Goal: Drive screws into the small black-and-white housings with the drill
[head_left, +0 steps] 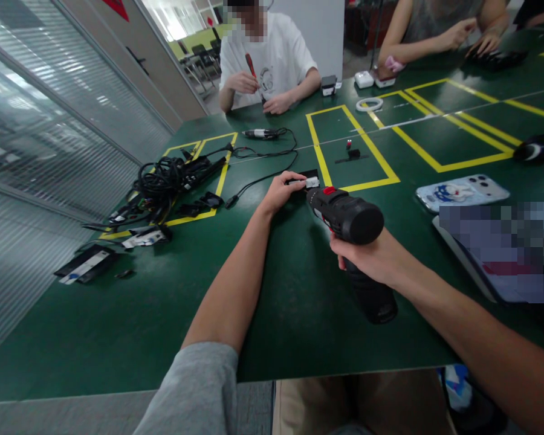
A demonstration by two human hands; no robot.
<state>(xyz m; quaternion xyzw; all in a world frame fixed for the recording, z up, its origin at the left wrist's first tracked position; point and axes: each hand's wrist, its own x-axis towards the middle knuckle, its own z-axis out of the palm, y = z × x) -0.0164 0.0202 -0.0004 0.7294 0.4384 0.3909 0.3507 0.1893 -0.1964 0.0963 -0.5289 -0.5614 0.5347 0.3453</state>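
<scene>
My right hand (pixel 367 257) is wrapped round the grip of a black cordless drill (pixel 351 214) with red accents. The drill points away from me, and its chuck is close beside my left hand (pixel 281 193). The fingers of that hand are closed on a small black part with a silver-white piece (pixel 312 182), down at the table. The drill's tip is partly hidden, so I cannot tell whether it touches the part. A short way beyond lie a small black piece (pixel 353 153) and a thin dark strip inside a yellow-taped rectangle.
On the green table (pixel 176 314), a heap of black cables (pixel 167 181) lies left, near a flat black piece (pixel 88 264). A phone (pixel 462 192) and a laptop-like slab (pixel 466 260) lie right. Across sit two people; one holds a red-handled screwdriver (pixel 252 67). A white tape roll (pixel 369 104) lies farther back.
</scene>
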